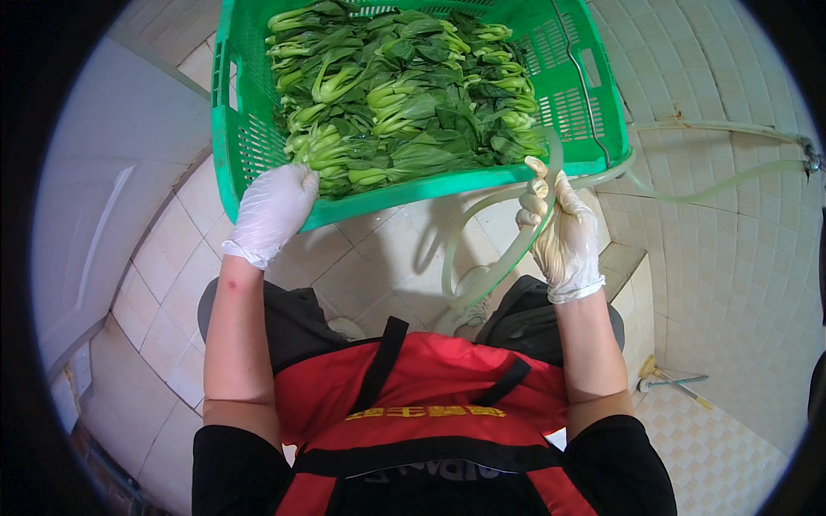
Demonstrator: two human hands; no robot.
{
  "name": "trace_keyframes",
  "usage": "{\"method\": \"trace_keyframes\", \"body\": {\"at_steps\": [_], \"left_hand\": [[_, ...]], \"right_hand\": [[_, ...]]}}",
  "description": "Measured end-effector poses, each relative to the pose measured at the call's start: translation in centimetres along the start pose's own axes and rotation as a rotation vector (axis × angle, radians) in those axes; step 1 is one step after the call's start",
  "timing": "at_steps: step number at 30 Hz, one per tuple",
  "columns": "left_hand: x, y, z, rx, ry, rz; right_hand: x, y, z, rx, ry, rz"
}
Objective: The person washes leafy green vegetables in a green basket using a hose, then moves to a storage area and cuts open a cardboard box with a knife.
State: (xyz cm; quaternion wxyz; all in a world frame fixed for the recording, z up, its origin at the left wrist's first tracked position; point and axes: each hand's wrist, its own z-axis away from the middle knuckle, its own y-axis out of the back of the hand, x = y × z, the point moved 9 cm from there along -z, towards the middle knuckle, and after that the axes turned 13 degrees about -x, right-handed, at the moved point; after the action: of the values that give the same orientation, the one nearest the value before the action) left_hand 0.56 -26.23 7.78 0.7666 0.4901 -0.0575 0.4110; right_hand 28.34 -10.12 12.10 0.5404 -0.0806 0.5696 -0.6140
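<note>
A green plastic crate (pixel 400 200) with slotted walls stands before me, filled with wet-looking bok choy (pixel 400 103). Most of the stems on its left point left, and those on the right point right. My left hand (pixel 274 209), in a white disposable glove, grips the crate's near rim close to the left corner; its fingertips are hidden inside. In the other glove, my right hand (pixel 558 226) holds a pale translucent hose (pixel 497 274). The hose's end bends over the near right rim toward the leaves, and its slack hangs in a loop below my hand.
At the right, the hose runs to a metal tap (pixel 810 155) on the tiled wall (pixel 716 258). A metal wire handle (pixel 584 84) lies along the crate's right side. Long-handled tools (pixel 674 380) lean low at right. A white panel (pixel 122 180) borders the left of the tiled floor (pixel 361 258).
</note>
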Motion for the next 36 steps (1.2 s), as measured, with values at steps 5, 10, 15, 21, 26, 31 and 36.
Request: {"method": "trace_keyframes", "body": {"at_steps": [5, 10, 15, 21, 26, 31, 36], "left_hand": [[-0.1, 0.0, 0.0, -0.003, 0.008, -0.029], [-0.3, -0.2, 0.0, -0.022, 0.026, -0.023], [-0.2, -0.2, 0.0, -0.031, 0.028, -0.01], [0.1, 0.1, 0.2, -0.031, 0.021, 0.017], [0.3, 0.2, 0.2, -0.028, 0.03, 0.0], [0.1, 0.1, 0.1, -0.043, 0.035, 0.005], [0.1, 0.2, 0.2, -0.037, 0.031, 0.021]], "right_hand": [[-0.1, -0.8, 0.0, -0.032, 0.0, 0.205], [-0.6, -2.2, 0.0, -0.067, 0.041, 0.302], [-0.8, -3.4, 0.1, -0.093, 0.068, 0.417], [-0.7, -3.3, -0.1, -0.09, 0.06, 0.373], [-0.7, -2.1, -0.5, -0.043, 0.043, 0.307], [-0.3, -1.4, -0.7, -0.036, 0.013, 0.258], [0.5, -2.0, -0.7, -0.094, -0.046, 0.268]]}}
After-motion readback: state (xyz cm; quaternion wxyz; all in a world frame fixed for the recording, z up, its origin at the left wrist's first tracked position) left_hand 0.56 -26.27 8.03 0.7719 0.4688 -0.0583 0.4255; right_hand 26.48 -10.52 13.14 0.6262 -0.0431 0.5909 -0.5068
